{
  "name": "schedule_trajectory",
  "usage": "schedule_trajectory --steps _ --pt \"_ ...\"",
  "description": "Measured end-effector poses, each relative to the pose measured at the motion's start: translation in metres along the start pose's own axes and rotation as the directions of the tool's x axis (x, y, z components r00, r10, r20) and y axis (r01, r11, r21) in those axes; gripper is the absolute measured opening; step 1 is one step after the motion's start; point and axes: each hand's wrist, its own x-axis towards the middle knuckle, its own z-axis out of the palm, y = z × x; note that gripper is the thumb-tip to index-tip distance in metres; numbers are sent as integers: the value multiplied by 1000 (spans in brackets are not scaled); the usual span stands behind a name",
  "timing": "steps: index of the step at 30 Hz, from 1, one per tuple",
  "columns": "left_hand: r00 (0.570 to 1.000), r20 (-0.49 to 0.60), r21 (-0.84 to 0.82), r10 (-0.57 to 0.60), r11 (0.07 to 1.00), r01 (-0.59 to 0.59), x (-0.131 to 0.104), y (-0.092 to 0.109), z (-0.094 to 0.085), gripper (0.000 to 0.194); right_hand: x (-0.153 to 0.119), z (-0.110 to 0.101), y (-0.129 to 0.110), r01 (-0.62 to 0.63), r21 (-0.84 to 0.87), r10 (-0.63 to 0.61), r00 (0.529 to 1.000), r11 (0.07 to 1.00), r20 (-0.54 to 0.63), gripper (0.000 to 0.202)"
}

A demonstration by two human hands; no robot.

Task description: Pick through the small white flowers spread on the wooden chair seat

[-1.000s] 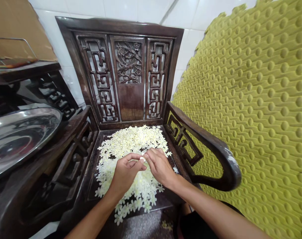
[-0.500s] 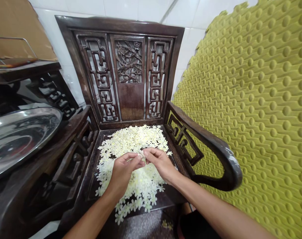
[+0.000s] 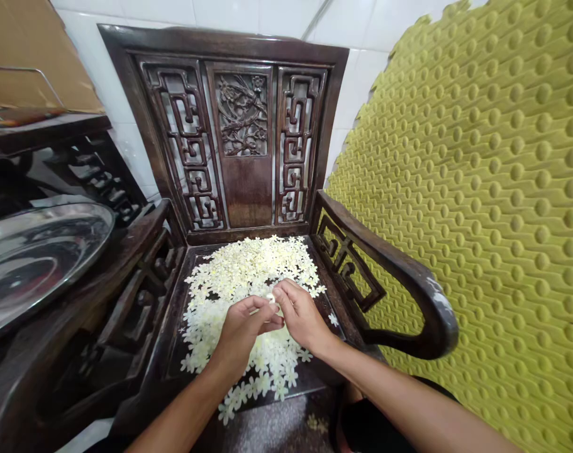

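Observation:
Many small white, yellow-centred flowers [image 3: 253, 264] lie spread over the dark wooden chair seat [image 3: 175, 352]. Above the middle of them my left hand [image 3: 248, 321] and my right hand [image 3: 300, 314] meet. Between their fingertips is a small white flower [image 3: 270, 298], partly covered by the fingers. My left thumb and fingers pinch it from the left. From the right, my right thumb and forefinger press against it too. One loose flower [image 3: 333, 319] sits apart near the seat's right side.
The chair has a carved back [image 3: 246, 189] and a curved right armrest [image 3: 409, 289]. A shiny metal tray [image 3: 92, 245] stands at the left armrest. A yellow-green bumpy foam mat [image 3: 479, 189] rises on the right. A few flowers [image 3: 317, 423] lie below the seat.
My hands have shifted slightly, with the left fingers a little lower and further right, and they still hold the small flower. The view has moved a little.

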Motion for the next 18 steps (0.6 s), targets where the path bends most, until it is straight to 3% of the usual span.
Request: schedule_trajectory --steps 5,9,14,18 --pt "996 -15 71 93 993 -92 0 4 2 20 0 -1 0 103 -186 -105 994 977 1 32" --pt "988 -67 141 139 982 -129 1 6 0 21 -2 -4 3 143 -210 -142 990 967 22 28" --pt "977 -128 142 169 978 -151 4 7 -7 21 -3 -10 0 161 -8 -161 987 987 22 26" --pt "987 -140 -45 76 996 -83 9 8 -10 26 2 -10 3 21 257 -26 1000 966 18 30"
